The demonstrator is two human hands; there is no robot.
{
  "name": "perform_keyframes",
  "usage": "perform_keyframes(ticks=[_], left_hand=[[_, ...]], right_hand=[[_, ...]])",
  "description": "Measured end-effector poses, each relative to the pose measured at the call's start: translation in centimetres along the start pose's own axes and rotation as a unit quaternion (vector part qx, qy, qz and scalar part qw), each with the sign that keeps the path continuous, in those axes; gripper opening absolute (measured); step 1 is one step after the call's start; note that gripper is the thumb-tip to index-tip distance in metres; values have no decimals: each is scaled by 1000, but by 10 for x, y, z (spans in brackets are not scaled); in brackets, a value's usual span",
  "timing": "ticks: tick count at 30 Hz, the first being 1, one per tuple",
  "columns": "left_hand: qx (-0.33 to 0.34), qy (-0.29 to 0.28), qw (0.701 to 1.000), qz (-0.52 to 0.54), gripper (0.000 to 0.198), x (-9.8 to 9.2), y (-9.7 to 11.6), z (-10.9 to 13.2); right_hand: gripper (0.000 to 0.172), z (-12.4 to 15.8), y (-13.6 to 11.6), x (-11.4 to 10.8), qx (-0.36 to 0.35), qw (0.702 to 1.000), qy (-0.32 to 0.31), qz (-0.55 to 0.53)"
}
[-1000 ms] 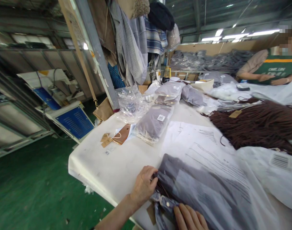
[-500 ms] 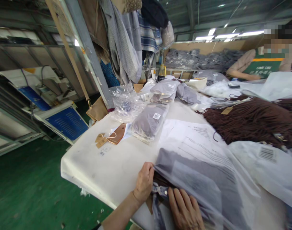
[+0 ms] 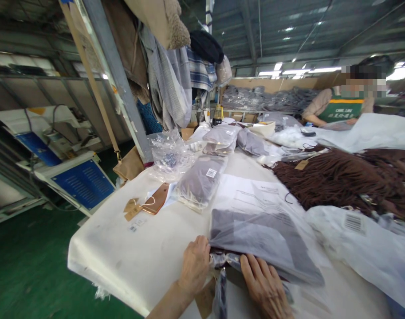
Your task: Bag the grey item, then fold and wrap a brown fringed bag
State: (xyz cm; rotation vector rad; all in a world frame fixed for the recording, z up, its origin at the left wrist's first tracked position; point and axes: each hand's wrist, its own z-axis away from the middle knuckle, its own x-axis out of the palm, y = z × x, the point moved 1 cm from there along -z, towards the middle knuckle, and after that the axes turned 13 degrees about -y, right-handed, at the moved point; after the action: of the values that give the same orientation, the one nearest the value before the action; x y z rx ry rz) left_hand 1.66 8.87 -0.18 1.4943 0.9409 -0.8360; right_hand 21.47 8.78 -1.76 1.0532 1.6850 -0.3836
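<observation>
In front of me on the table lies a clear plastic bag (image 3: pixel 255 228) with a grey folded item inside. My left hand (image 3: pixel 194 263) is closed, its fingers gripping the bag's near left corner. Curled over the near edge is my right hand (image 3: pixel 265 283), fingers together and thumb hidden. Dark brown material shows in the narrow gap at that edge. Between my hands sits a plastic-wrapped fitting (image 3: pixel 218 260), and a plastic-wrapped strap (image 3: pixel 221 292) hangs from it towards me. A brown tag (image 3: pixel 205 297) shows beside the strap.
Packed grey bags (image 3: pixel 200 179), a crumpled clear plastic sheet (image 3: pixel 171 155) and a brown leather piece (image 3: pixel 156 198) lie ahead. Brown fringe (image 3: pixel 335 177) and a barcoded white bag (image 3: pixel 358 235) are at right. A metal post (image 3: pixel 122 88) rises left; a co-worker (image 3: pixel 344 108) stands across.
My view has tilted up and shifted right. The bag's near edge sits further over the brown material and fitting, and both hands stay on it.
</observation>
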Motion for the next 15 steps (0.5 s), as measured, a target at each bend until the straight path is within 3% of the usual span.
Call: perform_keyframes(ticks=[9, 12, 15], left_hand=[[109, 58, 987, -104, 27, -1, -2, -9], [141, 39, 981, -125, 26, 2, -7, -10], [127, 16, 987, -100, 24, 6, -9, -9]], right_hand=[[36, -29, 8, 27, 38, 997, 52, 32], [36, -41, 9, 43, 46, 994, 94, 20], [33, -54, 12, 64, 28, 991, 126, 34]])
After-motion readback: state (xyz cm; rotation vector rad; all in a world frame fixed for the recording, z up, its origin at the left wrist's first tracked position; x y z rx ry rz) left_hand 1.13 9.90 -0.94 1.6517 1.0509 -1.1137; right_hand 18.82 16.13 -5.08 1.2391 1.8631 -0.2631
